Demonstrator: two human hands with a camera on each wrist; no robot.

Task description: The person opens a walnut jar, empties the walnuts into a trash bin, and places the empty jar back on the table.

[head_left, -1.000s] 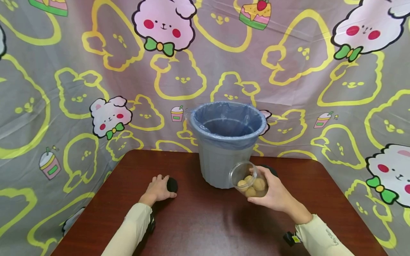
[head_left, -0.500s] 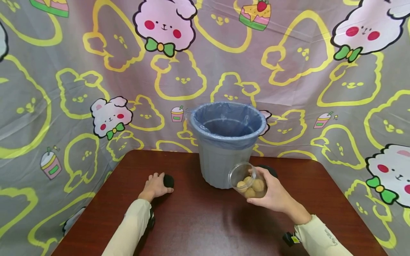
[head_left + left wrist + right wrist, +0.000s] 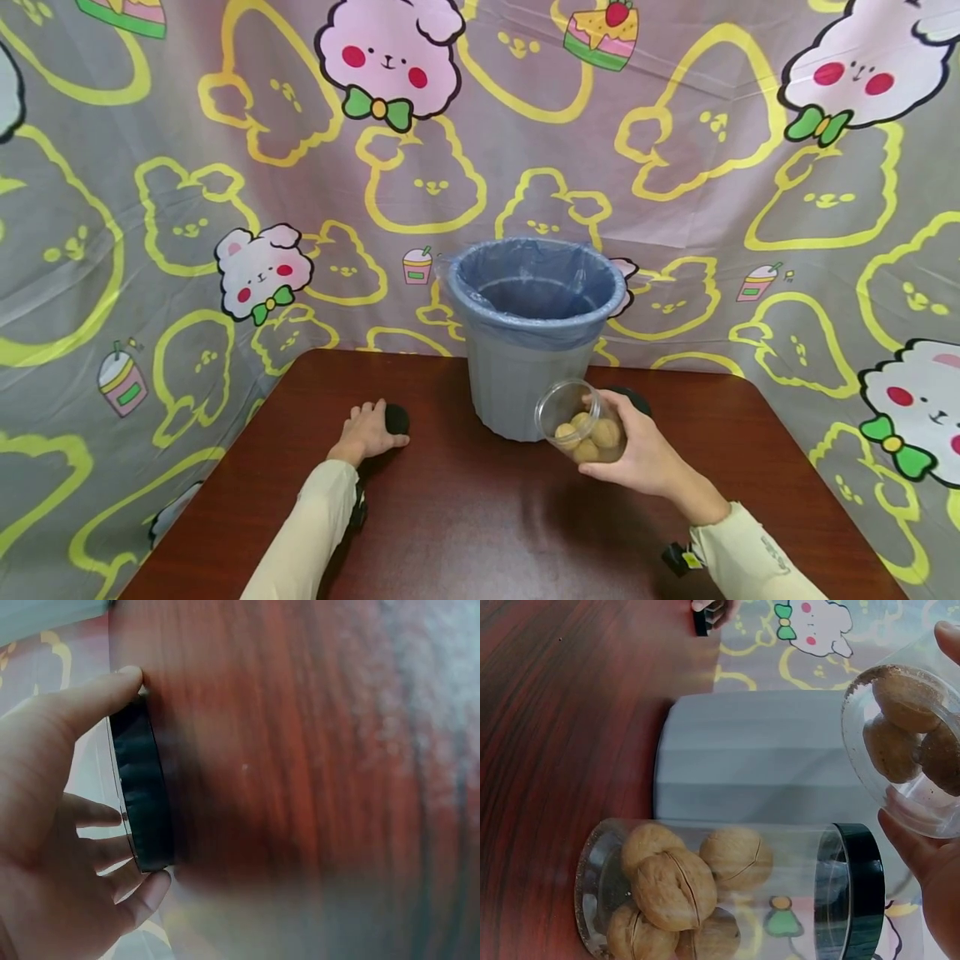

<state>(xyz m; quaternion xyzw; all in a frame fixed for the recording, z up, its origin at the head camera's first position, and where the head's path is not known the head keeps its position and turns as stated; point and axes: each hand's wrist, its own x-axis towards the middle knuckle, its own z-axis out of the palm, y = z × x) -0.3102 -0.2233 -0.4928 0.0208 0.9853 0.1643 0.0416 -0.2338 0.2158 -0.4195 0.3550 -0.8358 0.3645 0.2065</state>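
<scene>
My left hand point(image 3: 365, 431) rests low over the table, thumb and fingertips around the edge of a round black jar lid point(image 3: 397, 419). In the left wrist view this lid point(image 3: 142, 787) lies flat against the wood between thumb and fingers. My right hand point(image 3: 651, 454) grips a clear, lidless plastic jar point(image 3: 556, 407), raised and tilted with its mouth toward the left. Several walnuts point(image 3: 588, 439) sit inside it. Beyond that hand a second clear jar point(image 3: 791, 859) stands upright, capped with a black lid point(image 3: 864, 892) and holding several walnuts point(image 3: 676, 889); the right hand mostly hides it in the head view.
A grey trash bin point(image 3: 517, 387) with a blue plastic liner point(image 3: 588, 279) stands at the back of the table, just behind the tilted jar. The table point(image 3: 465, 517) is dark reddish wood. A cartoon-printed cloth point(image 3: 487, 108) hangs around the back and sides.
My left hand has shifted a little to the left and away, and the black lid has moved with it. The right hand and the tilted jar have stayed almost still.
</scene>
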